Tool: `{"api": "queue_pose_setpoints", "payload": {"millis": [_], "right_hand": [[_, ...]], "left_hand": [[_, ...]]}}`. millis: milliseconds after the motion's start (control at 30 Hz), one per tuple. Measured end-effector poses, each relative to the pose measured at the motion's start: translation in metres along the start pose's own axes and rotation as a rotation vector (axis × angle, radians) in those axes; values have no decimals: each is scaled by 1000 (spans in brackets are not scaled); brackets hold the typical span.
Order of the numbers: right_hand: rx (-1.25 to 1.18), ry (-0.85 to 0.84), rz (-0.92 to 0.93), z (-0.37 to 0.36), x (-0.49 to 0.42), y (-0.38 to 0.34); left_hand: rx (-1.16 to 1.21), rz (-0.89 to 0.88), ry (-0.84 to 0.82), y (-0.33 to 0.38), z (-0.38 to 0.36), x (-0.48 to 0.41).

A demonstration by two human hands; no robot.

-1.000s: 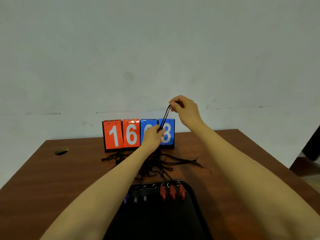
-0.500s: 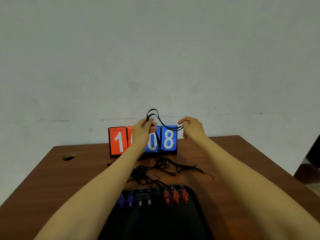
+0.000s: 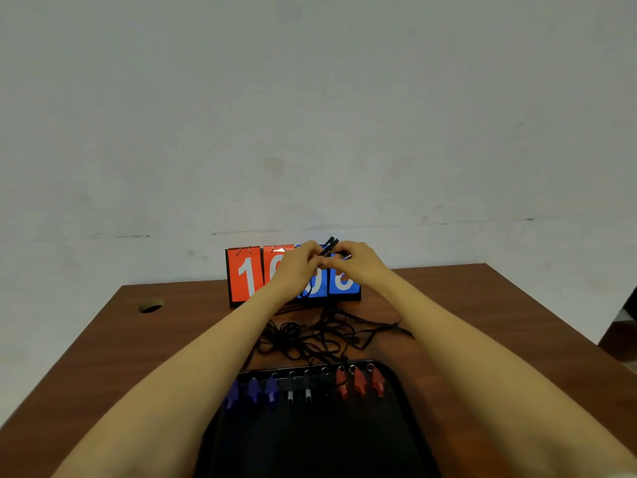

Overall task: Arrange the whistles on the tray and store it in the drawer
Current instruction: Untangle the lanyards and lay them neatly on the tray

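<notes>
Lanyard (image 3: 329, 246) in hands (image 3: 299, 267) (image 3: 358, 263), before scoreboard (image 3: 245, 277) "1"

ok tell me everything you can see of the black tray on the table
The black tray, seemingly plastic, with a raised rim and rounded far corners, lies flat on the brown wooden table near the person. Along its far edge sit, in a row, three blue whistles, some black whistles and three red whistles.

Bare left forearm (image 3: 193, 360) and left hand (image 3: 297, 267), bare right forearm (image 3: 475, 346) and right hand (image 3: 360, 264), both uncovered throughout.
</notes>
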State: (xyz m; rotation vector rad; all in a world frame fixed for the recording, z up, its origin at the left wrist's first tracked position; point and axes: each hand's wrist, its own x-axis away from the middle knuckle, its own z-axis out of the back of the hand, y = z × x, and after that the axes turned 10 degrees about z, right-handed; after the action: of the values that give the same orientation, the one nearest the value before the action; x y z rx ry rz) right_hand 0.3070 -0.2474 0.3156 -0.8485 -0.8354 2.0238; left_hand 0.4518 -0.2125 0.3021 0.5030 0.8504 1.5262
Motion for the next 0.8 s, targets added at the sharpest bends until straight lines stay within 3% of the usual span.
{"api": "queue_pose_setpoints", "payload": {"millis": [200,333,533,800], "right_hand": [[-116,312,-67,16,-1,9],[-33,446,-118,35,10,23],[320,354,-137,47,51,44],[353,335,-188,5,109,55]], "left_hand": [[-256,33,75,-23,16,2],[-499,126,103,-57,33,16],[-700,146,169,-94,51,53],[-912,124,190,-108,46,121]]}}
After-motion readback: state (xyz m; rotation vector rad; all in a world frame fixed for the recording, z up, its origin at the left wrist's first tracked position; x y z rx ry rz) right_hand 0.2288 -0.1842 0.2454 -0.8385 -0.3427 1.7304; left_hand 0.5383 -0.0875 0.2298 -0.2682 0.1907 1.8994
